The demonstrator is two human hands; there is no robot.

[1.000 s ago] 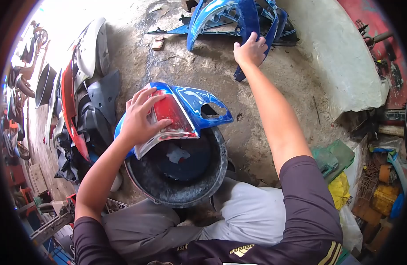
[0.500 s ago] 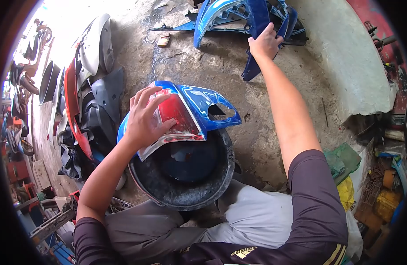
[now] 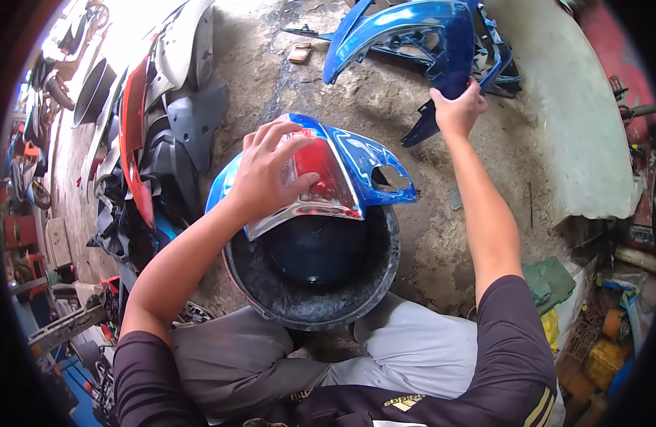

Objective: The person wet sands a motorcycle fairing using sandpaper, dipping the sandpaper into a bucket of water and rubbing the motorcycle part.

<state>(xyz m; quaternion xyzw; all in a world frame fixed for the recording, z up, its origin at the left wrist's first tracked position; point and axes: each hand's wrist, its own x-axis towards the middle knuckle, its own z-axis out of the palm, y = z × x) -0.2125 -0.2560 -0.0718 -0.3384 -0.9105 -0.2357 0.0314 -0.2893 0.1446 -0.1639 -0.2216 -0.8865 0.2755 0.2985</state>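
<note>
A blue, red and silver motorcycle fairing [image 3: 324,167] rests over the far rim of a round black basin [image 3: 251,285] between my knees. My left hand [image 3: 271,167] holds the fairing, fingers spread across its top and thumb on the red patch. Dark liquid [image 3: 317,249] lies in the basin. Farther out, my right hand [image 3: 461,110] grips a dark blue motorcycle panel [image 3: 452,60] at its narrow lower part. That panel sits among other glossy blue body panels [image 3: 392,39] on the ground; where one piece ends and another begins is hard to tell.
On the left lie grey, black and red body panels [image 3: 133,135]. A small box [image 3: 299,53] is on the rough concrete floor [image 3: 342,96]. At the right are a pale concrete ledge [image 3: 570,114], a green piece [image 3: 552,281] and cluttered parts.
Both hands appear shifted right and the whole view has moved. My right hand sits slightly lower on the dark blue panel, and more of the blue panels shows. My left hand stays on the fairing.
</note>
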